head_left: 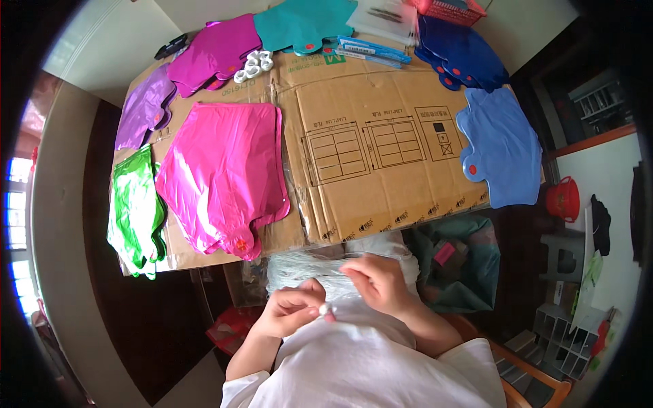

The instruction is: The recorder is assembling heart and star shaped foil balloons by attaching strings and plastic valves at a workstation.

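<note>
Close to my shirt, my left hand (pixel 294 311) pinches a small white piece (pixel 325 309) between thumb and forefinger; a bit of pink shows just below it. My right hand (pixel 379 282) is raised a little to the right, with its fingers curled and thumb and forefinger drawn together. What it holds, if anything, is too small to make out. Behind both hands lies a thick bundle of thin white string (pixel 309 273). On the cardboard beyond, the nearest thing to my left hand is a stack of flat pink foil balloons (pixel 221 170).
Flat foil balloons in green (pixel 136 211), purple (pixel 144 109), magenta (pixel 218 51), teal (pixel 303 26), navy (pixel 462 51) and light blue (pixel 505 149) ring the cardboard-covered table (pixel 381 197). White rings (pixel 254 66) and blue packets (pixel 374 51) lie far back. A green bag (pixel 469 272) stands at right.
</note>
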A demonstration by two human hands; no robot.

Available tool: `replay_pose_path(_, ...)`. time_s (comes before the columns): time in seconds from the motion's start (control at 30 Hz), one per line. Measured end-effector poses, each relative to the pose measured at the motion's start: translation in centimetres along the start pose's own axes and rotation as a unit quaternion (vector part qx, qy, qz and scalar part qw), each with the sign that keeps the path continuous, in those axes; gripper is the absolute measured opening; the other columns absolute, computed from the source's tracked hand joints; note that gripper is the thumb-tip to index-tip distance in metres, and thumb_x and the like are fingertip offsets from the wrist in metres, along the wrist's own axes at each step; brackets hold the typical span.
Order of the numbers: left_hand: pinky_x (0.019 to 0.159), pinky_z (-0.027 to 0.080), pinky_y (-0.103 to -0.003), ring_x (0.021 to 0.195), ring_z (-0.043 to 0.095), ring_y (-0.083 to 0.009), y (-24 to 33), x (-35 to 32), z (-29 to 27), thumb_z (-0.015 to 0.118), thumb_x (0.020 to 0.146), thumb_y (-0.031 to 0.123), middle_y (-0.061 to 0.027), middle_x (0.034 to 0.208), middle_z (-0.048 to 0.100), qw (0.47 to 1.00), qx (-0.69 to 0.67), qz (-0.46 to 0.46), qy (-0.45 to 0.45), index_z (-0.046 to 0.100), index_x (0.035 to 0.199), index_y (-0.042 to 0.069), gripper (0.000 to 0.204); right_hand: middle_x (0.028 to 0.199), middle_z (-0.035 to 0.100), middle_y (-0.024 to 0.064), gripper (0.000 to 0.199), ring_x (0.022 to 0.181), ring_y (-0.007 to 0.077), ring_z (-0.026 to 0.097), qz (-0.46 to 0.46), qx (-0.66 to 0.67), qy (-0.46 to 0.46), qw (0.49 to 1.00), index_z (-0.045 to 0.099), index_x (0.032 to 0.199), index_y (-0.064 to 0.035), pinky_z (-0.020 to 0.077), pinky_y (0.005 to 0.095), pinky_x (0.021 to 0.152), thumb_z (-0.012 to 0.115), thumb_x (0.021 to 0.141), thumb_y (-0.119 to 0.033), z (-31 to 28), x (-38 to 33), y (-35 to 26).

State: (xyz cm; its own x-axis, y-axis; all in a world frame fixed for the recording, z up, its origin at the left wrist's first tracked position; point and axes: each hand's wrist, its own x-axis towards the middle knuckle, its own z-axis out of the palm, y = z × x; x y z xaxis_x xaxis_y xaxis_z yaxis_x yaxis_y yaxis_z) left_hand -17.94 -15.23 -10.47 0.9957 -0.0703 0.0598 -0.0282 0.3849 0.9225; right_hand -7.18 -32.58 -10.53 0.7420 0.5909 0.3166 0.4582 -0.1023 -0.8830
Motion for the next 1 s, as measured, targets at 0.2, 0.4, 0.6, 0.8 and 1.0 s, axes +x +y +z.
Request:
replay_pose_path(0.2, 0.068, 0.040, -0.032, 0.071, 0.046, -0.0189, 1.4, 1.0, 0.4, 0.060, 0.076, 0.002, -0.0091, 0.078, 0.064, 0.915, 0.396, -0.006, 0.075, 0.066, 0.084, -0.004, 0.012, 0.057, 0.051, 0.0047, 0.012, 0.047, 0.0194, 0.052, -0.090, 0.064, -0.112, 0.988, 0.062, 0.085, -0.0074, 0.0408, 0.0322, 0.044, 0.064, 0.074, -0.006, -0.3, -1.3, -1.9)
replay_pose_path(0.4, 0.073, 0.040, -0.031, 0.076, 0.049, -0.0171, 0.4, 0.4, 0.9, 0.057, 0.080, -0.003, -0.0076, 0.084, 0.067, 0.988, 0.100, 0.054, 0.107, 0.067, 0.090, -0.002, 0.014, 0.054, 0.052, 0.0049, 0.008, 0.044, 0.0167, 0.049, -0.093, 0.067, -0.116, 0.987, 0.064, 0.081, -0.0052, 0.0357, 0.0297, 0.040, 0.065, 0.074, -0.002, 1.3, -1.2, -1.2)
replay_pose_path(0.6, 0.071, 0.041, -0.033, 0.072, 0.049, -0.0192, 1.0, 0.1, 1.6, 0.056, 0.076, -0.006, -0.0050, 0.071, 0.065, 0.998, -0.019, 0.050, 0.017, 0.065, 0.085, -0.002, 0.014, 0.060, 0.053, 0.0059, 0.007, 0.051, 0.0205, 0.054, 0.014, 0.026, -0.114, 0.993, 0.061, 0.080, -0.0059, 0.0428, 0.0316, 0.046, 0.065, 0.075, -0.005, 0.5, -1.0, -1.3)
replay_pose_path(0.8, 0.069, 0.042, -0.030, 0.073, 0.051, -0.0185, 1.8, 1.0, 0.9, 0.058, 0.077, -0.005, -0.0045, 0.077, 0.064, 0.979, 0.196, 0.035, -0.052, 0.067, 0.088, 0.001, 0.016, 0.061, 0.054, 0.0054, 0.007, 0.050, 0.0211, 0.053, -0.006, 0.035, -0.033, 0.999, 0.060, 0.080, -0.0065, 0.0422, 0.0314, 0.046, 0.064, 0.074, -0.005, -0.8, -0.2, -2.0)
replay_pose_path(1.0, 0.070, 0.040, -0.030, 0.073, 0.049, -0.0193, 0.9, 1.3, 0.6, 0.060, 0.075, -0.007, -0.0067, 0.075, 0.061, 0.891, 0.445, 0.055, 0.064, 0.065, 0.089, 0.000, 0.017, 0.059, 0.053, 0.0052, 0.005, 0.051, 0.0206, 0.054, -0.026, 0.031, -0.080, 0.996, 0.060, 0.076, -0.0064, 0.0428, 0.0325, 0.047, 0.063, 0.074, -0.004, -0.1, -0.4, -3.1)
